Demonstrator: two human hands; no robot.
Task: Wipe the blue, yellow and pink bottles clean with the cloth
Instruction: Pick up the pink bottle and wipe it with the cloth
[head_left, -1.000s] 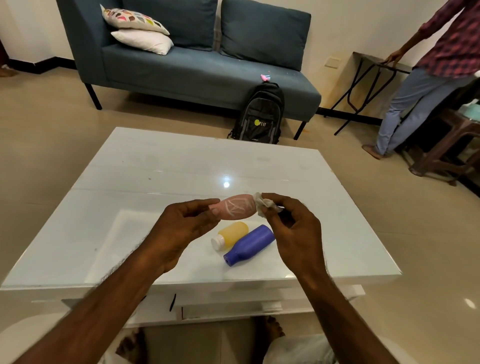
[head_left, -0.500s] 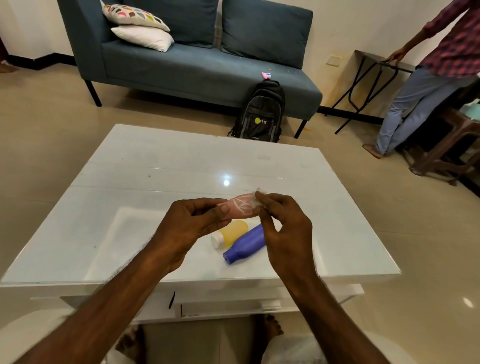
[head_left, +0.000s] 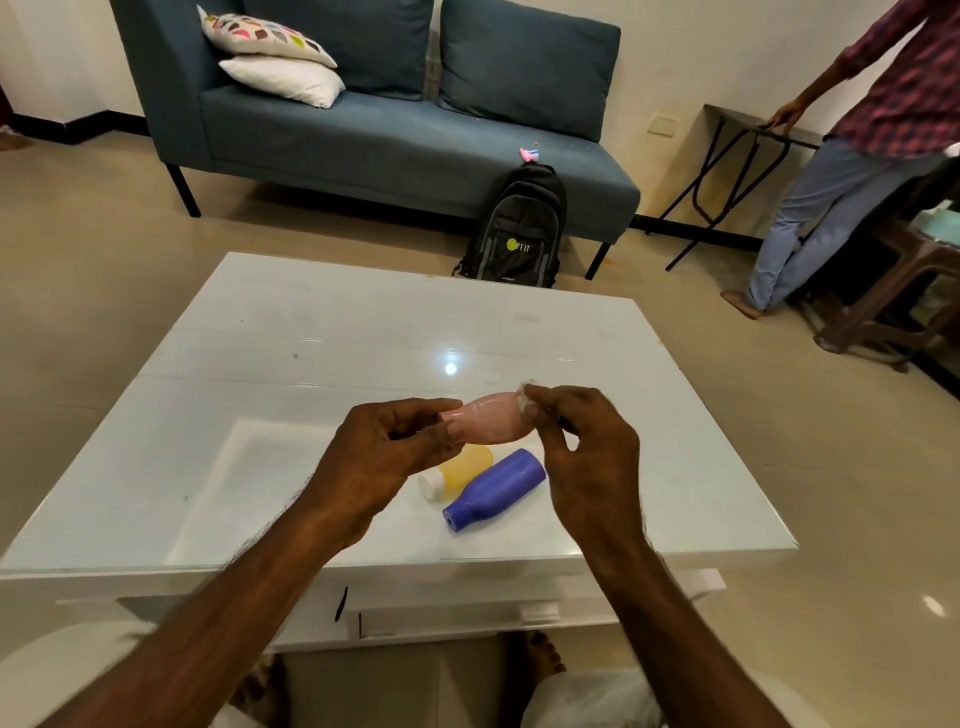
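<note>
Head view, the only one we have. We note the pink bottle held off the white glass worktop, lying roughly level between both hands. The left hand has its fingers closed on the bottle's left end. The right hand pinches a small wad of white cloth against the bottle's right end; only a scrap of the cloth shows past the fingertips.

The pink bottle's exposed side looks smooth and glossy; we cannot see its far side or the parts under the hands.

On the worktop just below the hands lie the yellow bottle, white cap toward the left, and the blue bottle, neck pointing toward us. The two lie side by side, touching or nearly so; we cannot tell which. No marks are legible on either from here.

Judgement: the pink bottle is the one in work, with the cloth at its end. Whether the yellow and blue bottles are already wiped or still waiting, we cannot settle.

Background, not in play: a blue sofa, a black backpack, a standing person at right.
</note>
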